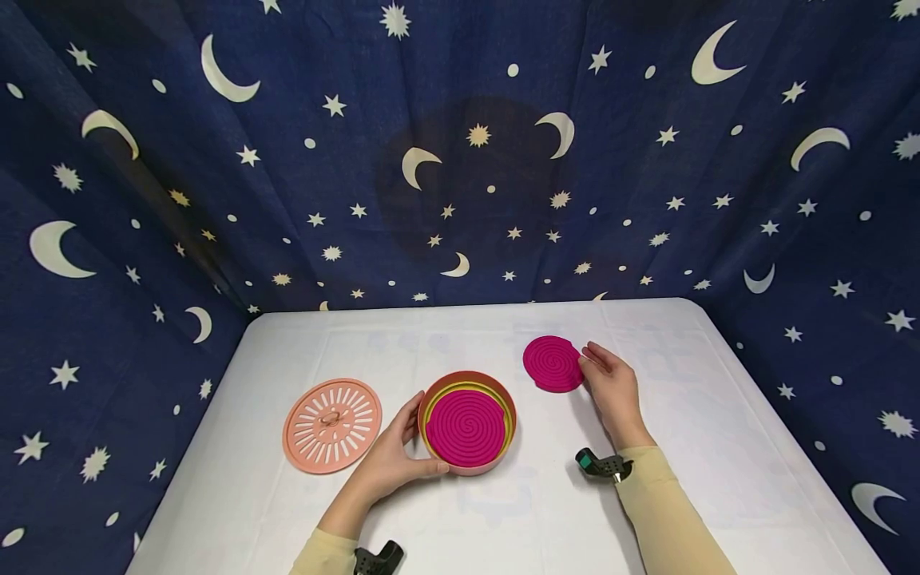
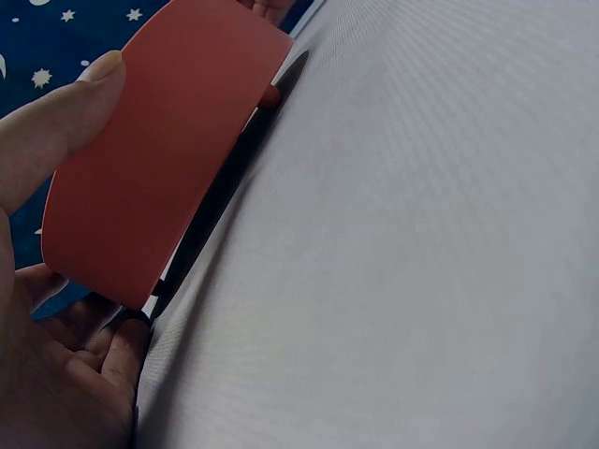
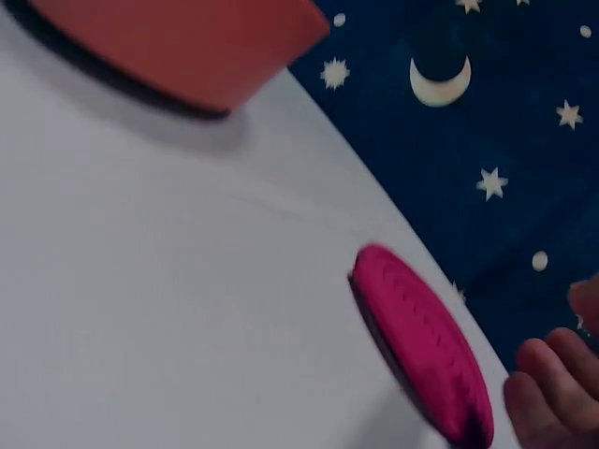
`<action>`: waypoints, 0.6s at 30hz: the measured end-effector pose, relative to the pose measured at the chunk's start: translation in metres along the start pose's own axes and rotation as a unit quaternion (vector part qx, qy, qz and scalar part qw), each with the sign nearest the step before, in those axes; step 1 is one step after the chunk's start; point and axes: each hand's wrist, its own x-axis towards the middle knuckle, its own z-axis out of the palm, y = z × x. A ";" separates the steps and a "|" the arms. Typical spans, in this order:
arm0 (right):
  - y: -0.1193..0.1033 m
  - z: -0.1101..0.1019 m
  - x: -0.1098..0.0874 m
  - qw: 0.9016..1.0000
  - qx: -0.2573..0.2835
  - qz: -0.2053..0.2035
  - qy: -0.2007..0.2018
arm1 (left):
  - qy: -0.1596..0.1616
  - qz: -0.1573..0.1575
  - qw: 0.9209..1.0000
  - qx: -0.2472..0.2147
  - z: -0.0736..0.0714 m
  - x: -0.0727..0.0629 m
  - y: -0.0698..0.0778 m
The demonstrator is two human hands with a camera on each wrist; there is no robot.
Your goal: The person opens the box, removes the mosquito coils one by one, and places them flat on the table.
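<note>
In the head view a round coral holder (image 1: pixel 467 377) with a yellow inner ring stands on the table. A pink spiral mosquito coil (image 1: pixel 465 428) lies in it. My left hand (image 1: pixel 395 455) grips the holder's left side, fingers behind and thumb at the front; the left wrist view shows the thumb against the red wall (image 2: pixel 164 140). A second pink mosquito coil (image 1: pixel 552 364) lies to the right and farther back. Beside its right edge is my right hand (image 1: pixel 614 391), fingers loosely extended. In the right wrist view a gap shows between the fingers (image 3: pixel 547 393) and this coil (image 3: pixel 421 346).
A coral slotted lid (image 1: pixel 302 451) with a small ring handle lies left of the holder. The white-covered table (image 1: pixel 539 519) ends at a dark blue curtain (image 1: pixel 474 80) with moons and stars. Each wrist carries a black camera mount (image 1: pixel 602 465).
</note>
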 end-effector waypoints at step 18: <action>-0.046 0.036 -0.025 0.980 0.102 0.019 -0.168 | 0.002 -0.013 1.000 0.006 0.001 0.000 -0.001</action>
